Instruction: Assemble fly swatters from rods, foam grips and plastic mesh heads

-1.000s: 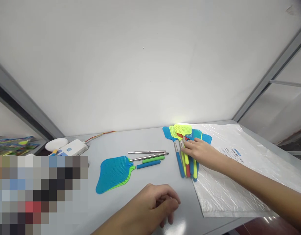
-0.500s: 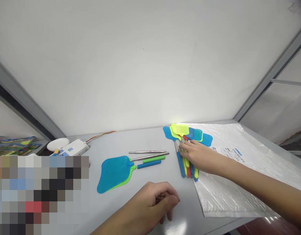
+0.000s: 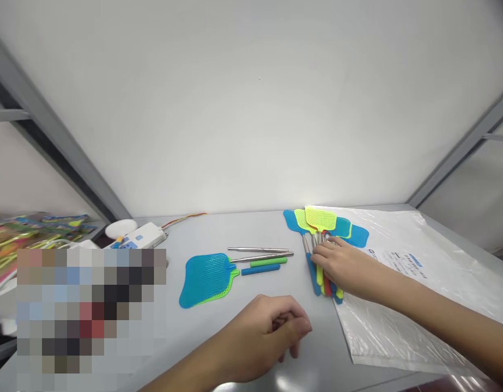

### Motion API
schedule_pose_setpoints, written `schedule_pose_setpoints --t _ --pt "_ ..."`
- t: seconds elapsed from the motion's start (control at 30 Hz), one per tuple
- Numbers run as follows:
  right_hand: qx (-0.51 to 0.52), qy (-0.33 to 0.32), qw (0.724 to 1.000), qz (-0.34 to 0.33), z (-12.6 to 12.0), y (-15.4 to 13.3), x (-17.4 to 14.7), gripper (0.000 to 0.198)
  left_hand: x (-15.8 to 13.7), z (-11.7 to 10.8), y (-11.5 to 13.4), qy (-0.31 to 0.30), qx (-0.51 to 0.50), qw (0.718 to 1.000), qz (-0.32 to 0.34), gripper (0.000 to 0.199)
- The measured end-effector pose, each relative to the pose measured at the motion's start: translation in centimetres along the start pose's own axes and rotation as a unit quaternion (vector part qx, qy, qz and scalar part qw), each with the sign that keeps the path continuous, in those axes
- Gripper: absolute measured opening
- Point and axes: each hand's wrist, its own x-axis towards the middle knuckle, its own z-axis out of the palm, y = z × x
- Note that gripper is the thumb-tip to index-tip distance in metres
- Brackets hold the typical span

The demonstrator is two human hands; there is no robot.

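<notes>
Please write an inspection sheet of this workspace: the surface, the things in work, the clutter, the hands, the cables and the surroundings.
Surface: grey table, with a clear plastic bag lying on its right part.
Job's things: bundle of assembled plastic fly swatters, blue, yellow-green and red, at the bag's left edge.
Clutter: loose blue and green swatter heads, stacked; two thin metal rods; green handle sleeve and blue handle sleeve; white device at far left.
Grippers: right hand lies on the bundle's handles; left hand is loosely curled, resting on the table, holding nothing.
Cables: red and yellow wires run from the white device.
Surroundings: white wall panel with grey metal frame.
</notes>
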Motion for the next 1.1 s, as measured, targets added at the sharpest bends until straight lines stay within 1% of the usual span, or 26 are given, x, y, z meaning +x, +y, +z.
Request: schedule_pose_setpoints --t 0.1,0.17,0.2,0.23,0.3,0.33,0.37,0.4,0.47,0.53,0.6,0.67,0.73,0.83,0.9,0.97,1.0,1.07,1.1 --pt "0.02 0.026 0.999 -0.006 -0.7 0.0 0.1 0.019 -0.2 0.1 0.0 0.01 0.062 0.997 0.035 0.028" --pt "0.035 0.044 0.998 -0.02 -1.1 -0.3 0.5 0.021 -0.1 0.2 -0.2 0.028 0.158 0.983 0.089 0.025" --pt "0.043 0.051 0.997 -0.03 -1.3 -0.6 0.9 0.021 0.0 0.3 -0.5 0.039 0.229 0.965 0.121 0.023" --pt "0.051 0.055 0.996 -0.041 -1.5 -0.9 1.5 0.021 0.1 0.3 -0.8 0.051 0.309 0.938 0.15 0.023" --pt "0.067 0.053 0.995 -0.06 -1.6 -1.6 3.1 0.02 0.5 0.4 -1.5 0.074 0.456 0.867 0.189 0.024" --pt "0.074 0.049 0.994 -0.065 -1.6 -1.9 4.1 0.019 0.7 0.3 -1.9 0.086 0.506 0.835 0.199 0.027" --pt "0.079 0.044 0.994 -0.066 -1.5 -2.2 5.3 0.019 0.9 0.2 -2.2 0.1 0.54 0.81 0.207 0.029" --pt "0.084 0.036 0.994 -0.064 -1.4 -2.4 6.6 0.019 1.0 0.0 -2.4 0.118 0.559 0.792 0.213 0.03" --pt "0.103 0.011 0.993 -0.054 -1.0 -2.7 9.4 0.021 1.1 -0.7 -2.6 0.154 0.577 0.771 0.221 0.031" --pt "0.131 -0.016 0.99 -0.05 -0.6 -2.9 11.9 0.02 1.1 -1.7 -2.5 0.183 0.587 0.761 0.207 0.03" --pt "0.157 -0.035 0.985 -0.055 -0.1 -3.1 14.0 0.017 0.9 -2.7 -2.3 0.206 0.591 0.76 0.176 0.029" --pt "0.173 -0.04 0.983 -0.056 0.2 -3.2 15.4 0.014 0.9 -3.4 -2.4 0.223 0.594 0.759 0.146 0.028" --pt "0.181 -0.04 0.982 -0.039 0.2 -3.3 16.1 0.014 1.0 -4.0 -2.5 0.234 0.595 0.759 0.125 0.028" --pt "0.181 -0.027 0.983 0.012 -0.6 -3.0 16.1 0.012 0.7 -5.0 -2.6 0.246 0.596 0.759 0.089 0.026" --pt "0.181 0.009 0.982 0.052 -1.7 -2.6 15.2 0.016 0.1 -6.3 -2.2 0.259 0.598 0.757 0.055 0.024" --pt "0.181 0.082 0.977 0.079 -2.8 -2.4 13.6 0.019 -0.9 -8.2 -1.6 0.281 0.597 0.751 0.016 0.021" --pt "0.178 0.122 0.973 0.08 -3.2 -2.5 12.7 0.019 -1.5 -9.2 -1.4 0.301 0.594 0.746 -0.012 0.02" --pt "0.156 0.183 0.969 0.057 -3.6 -2.9 10.6 0.019 -2.5 -11.1 -1.3 0.329 0.584 0.741 -0.029 0.021" --pt "0.138 0.195 0.97 0.038 -3.5 -3.2 9.5 0.018 -2.8 -11.8 -1.3 0.321 0.573 0.754 -0.023 0.023"
